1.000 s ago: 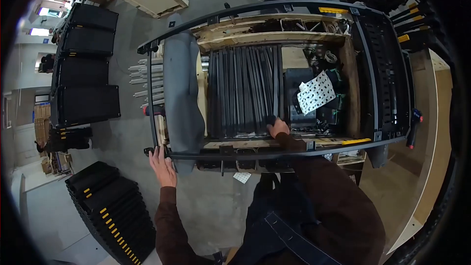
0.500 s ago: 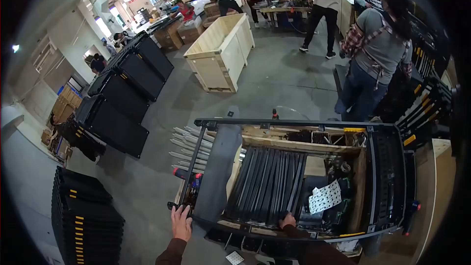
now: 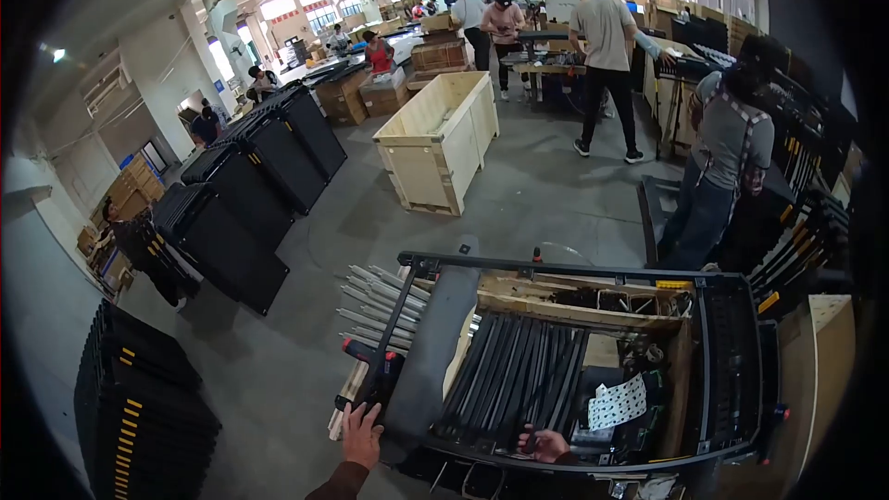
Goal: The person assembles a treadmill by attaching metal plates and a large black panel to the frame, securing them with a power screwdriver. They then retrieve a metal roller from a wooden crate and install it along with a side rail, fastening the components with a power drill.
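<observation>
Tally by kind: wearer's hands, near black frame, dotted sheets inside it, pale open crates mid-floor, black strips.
Hands: 2 (left hand, right hand)
Near black frame: 1
White dotted sheet: 1
Pale open crate: 1
Total: 5
Black strips overlap too much to count, so they're excluded.

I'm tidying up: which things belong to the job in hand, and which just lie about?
Probably in the job: black frame, left hand at its corner; dark strips, right hand by their near ends.

Probably just lying about: dotted sheet, wooden crate, stacked panels.
</observation>
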A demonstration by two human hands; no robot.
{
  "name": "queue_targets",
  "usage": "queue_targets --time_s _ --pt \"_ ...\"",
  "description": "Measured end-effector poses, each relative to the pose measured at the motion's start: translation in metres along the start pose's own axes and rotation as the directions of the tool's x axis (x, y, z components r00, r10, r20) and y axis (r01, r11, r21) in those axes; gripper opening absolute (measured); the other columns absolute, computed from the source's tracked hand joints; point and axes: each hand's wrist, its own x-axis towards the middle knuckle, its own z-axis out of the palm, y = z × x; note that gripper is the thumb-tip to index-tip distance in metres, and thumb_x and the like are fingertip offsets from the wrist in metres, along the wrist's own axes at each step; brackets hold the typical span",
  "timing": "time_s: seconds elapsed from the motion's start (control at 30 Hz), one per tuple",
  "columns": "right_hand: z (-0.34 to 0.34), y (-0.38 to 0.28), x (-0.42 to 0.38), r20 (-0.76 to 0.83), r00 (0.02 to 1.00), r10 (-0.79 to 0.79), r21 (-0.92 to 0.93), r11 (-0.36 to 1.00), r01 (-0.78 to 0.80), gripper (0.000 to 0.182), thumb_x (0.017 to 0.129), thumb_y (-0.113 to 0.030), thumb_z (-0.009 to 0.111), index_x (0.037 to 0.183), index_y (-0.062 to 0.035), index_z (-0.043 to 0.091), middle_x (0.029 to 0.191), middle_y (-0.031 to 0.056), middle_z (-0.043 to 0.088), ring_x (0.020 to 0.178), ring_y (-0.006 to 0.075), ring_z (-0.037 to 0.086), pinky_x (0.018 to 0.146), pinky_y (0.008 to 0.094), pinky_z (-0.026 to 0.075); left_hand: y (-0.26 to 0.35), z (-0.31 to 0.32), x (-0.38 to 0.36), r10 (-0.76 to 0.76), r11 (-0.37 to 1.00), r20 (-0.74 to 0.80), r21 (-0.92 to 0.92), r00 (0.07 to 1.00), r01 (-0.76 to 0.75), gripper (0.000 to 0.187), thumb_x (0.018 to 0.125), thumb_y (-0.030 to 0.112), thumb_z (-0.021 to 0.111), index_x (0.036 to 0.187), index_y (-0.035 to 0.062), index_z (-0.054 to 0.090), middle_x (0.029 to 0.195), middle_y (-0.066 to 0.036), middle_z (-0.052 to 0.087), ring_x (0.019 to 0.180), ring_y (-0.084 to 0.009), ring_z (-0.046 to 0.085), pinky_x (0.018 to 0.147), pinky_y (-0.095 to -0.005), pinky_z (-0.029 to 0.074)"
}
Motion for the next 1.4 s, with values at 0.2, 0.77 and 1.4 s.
queue_targets --time_s 0.2,0.77,1.4 --pt "-0.021 0.016 0.017 -0.479 0.685 -0.549 -0.602 0.773 0.199 0.031 0.100 -0.034 0.055 0.097 -0.0046 0.065 0.078 0.0117 0.065 0.067 0.0234 0.064 0.054 0.0421 0.051 -0.005 0.004 -0.003 0.061 0.998 -0.091 -0.005 0.994 -0.062 0.047 0.096 0.022 0.065 0.142 0.0231 0.055 0.141 -0.014 0.049 0.141 -0.0442 0.031 0.115 -0.0540 0.031" --pt "-0.034 0.205 -0.222 -0.217 0.810 -0.545 -0.896 0.440 0.056 0.052 0.098 -0.045 0.061 0.123 0.0003 0.064 0.079 0.0110 0.070 0.073 0.0215 0.066 0.068 0.0375 0.052 0.034 -0.002 -0.037 0.051 0.998 -0.305 -0.025 0.951 -0.061 0.035 0.096 0.020 0.062 0.129 0.0103 0.063 0.148 -0.016 0.046 0.143 -0.0424 0.030 0.114 -0.0575 0.027" --pt "-0.054 0.162 -0.415 -0.021 0.988 -0.150 -0.903 0.427 0.046 0.047 0.104 -0.046 0.052 0.128 -0.0066 0.061 0.065 0.0035 0.058 0.056 0.0121 0.057 0.053 0.0290 0.047 0.229 0.147 -0.311 0.169 -0.267 0.855 -0.438 0.489 0.858 0.029 0.106 0.024 0.053 0.120 -0.0018 0.055 0.118 -0.017 0.063 0.121 -0.0390 0.060 0.101 -0.0545 0.051"
